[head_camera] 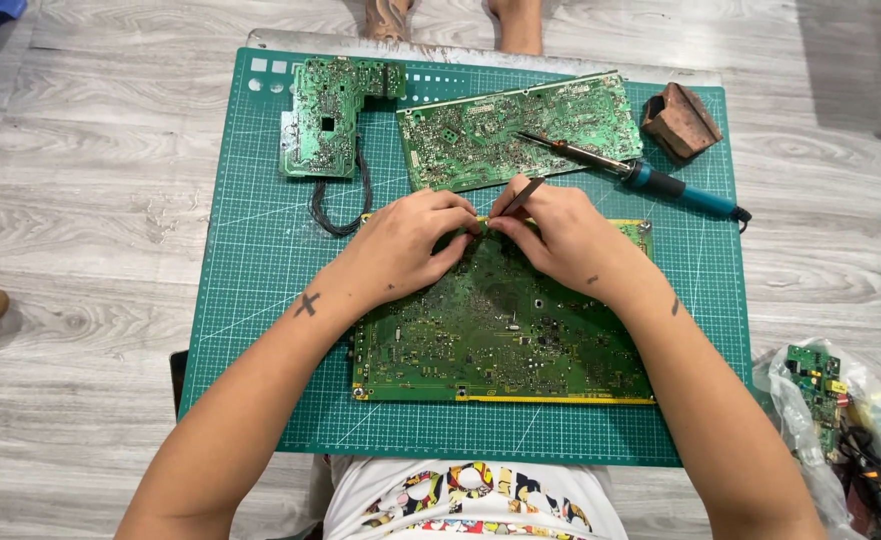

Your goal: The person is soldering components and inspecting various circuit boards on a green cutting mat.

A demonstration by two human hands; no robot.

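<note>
We see a grey wood-plank floor point(90, 180) in soft, even light, with a small low table point(290, 40) edging out beneath a green cutting mat point(260, 300).

Bright, even, diffuse light, no hard source visible. Soft short shadows under both forearms on the green cutting mat point(260, 300). No glare on the mat; faint sheen on the grey floor point(90, 200) left of it. Sharp focus around the mat centre. Mild wide-angle bowing beyond the mat edges; corners slightly softer and darker.
</note>
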